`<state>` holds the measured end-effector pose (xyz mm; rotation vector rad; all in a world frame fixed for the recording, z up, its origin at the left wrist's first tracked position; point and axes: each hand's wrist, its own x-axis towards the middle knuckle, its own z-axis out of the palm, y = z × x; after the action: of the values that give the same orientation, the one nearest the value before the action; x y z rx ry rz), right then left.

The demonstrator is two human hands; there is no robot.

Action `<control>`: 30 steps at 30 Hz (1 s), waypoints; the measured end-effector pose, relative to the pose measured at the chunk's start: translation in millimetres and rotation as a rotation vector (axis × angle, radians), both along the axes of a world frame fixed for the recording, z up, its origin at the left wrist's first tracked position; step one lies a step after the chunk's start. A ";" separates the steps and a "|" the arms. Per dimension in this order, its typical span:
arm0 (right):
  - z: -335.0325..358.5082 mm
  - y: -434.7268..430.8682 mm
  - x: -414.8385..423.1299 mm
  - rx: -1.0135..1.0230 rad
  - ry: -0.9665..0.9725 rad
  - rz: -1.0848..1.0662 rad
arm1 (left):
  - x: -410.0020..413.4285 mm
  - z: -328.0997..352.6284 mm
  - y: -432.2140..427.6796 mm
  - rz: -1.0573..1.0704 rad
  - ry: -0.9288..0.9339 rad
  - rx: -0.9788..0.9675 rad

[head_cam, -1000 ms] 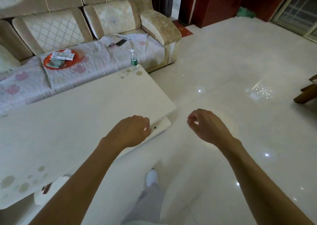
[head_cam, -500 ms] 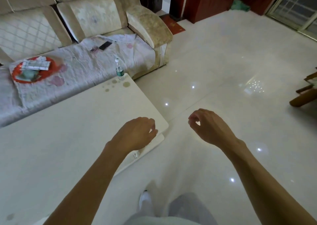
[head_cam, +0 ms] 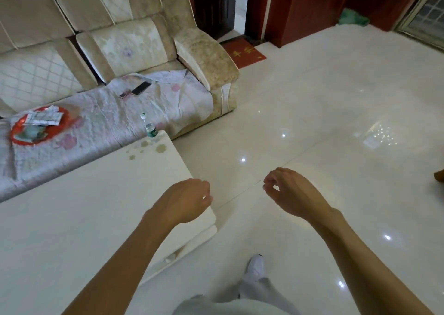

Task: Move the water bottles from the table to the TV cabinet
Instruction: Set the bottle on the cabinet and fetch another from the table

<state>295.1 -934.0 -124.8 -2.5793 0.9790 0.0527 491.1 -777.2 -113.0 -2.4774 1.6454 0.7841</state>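
One clear water bottle (head_cam: 149, 127) with a green label and white cap stands upright at the far corner of the white table (head_cam: 72, 209), beside the sofa. My left hand (head_cam: 185, 203) hovers over the table's near right corner, fingers loosely curled, holding nothing. My right hand (head_cam: 288, 192) hangs over the floor to the right of the table, fingers loosely curled and empty. Both hands are well short of the bottle. No TV cabinet is in view.
A beige sofa (head_cam: 144, 50) with a quilted cover runs behind the table, carrying a red tray (head_cam: 38, 127) of packets and two phones (head_cam: 138, 89). Glossy tiled floor (head_cam: 324, 122) spreads to the right. A red doormat (head_cam: 245, 54) lies by a dark doorway.
The view has shifted as I step along the table's right end; the bottle and sofa sit lower and nearer in the frame. Both hands keep their pose and stay empty.
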 end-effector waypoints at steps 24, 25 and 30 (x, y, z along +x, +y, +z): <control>-15.2 -259.7 166.0 0.068 0.038 0.293 | 104.3 -28.9 -233.5 0.369 0.091 -0.223; -14.3 -271.8 182.8 0.065 0.050 0.303 | 118.0 -32.2 -244.1 0.381 0.095 -0.233; -9.1 -319.5 275.7 0.063 0.096 0.371 | 192.9 -34.6 -275.8 0.505 0.146 -0.227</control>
<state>570.8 -1253.4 -133.9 -2.6844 0.5080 0.3030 684.0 -1053.0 -147.5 -3.1259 1.2055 0.8807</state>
